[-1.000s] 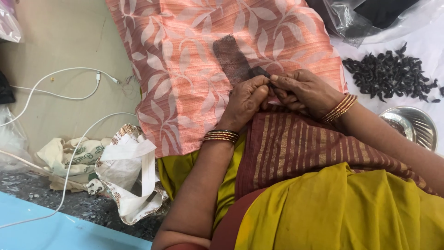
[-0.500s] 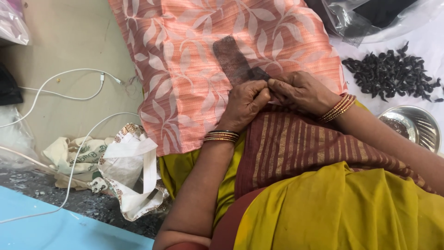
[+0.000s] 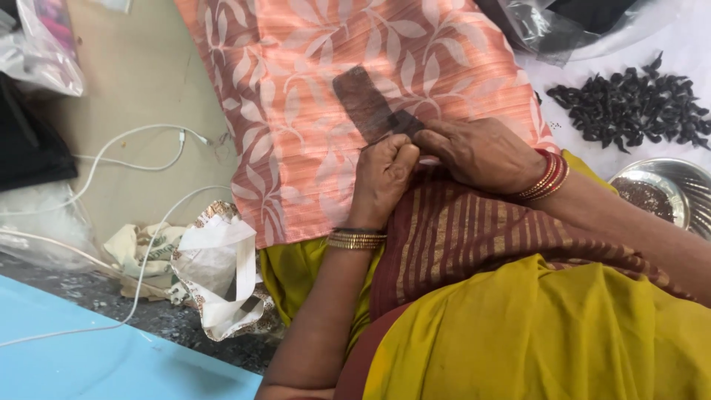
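An orange leaf-print cloth (image 3: 318,111) covers the lap, its left edge dropping to bare beige floor (image 3: 141,89) at nine o'clock, where white cables (image 3: 148,159) trail. On the cloth lies a dark brown flat strip (image 3: 364,105), running up toward eleven o'clock from the hands. The left hand (image 3: 383,181), wrist bent and knuckles up, has its fingers curled shut, pinching the strip's near end. The right hand (image 3: 481,152) lies palm-down, fingers closed on the same end. At two o'clock a heap of black dried pods (image 3: 637,104) sits near a steel bowl (image 3: 666,194).
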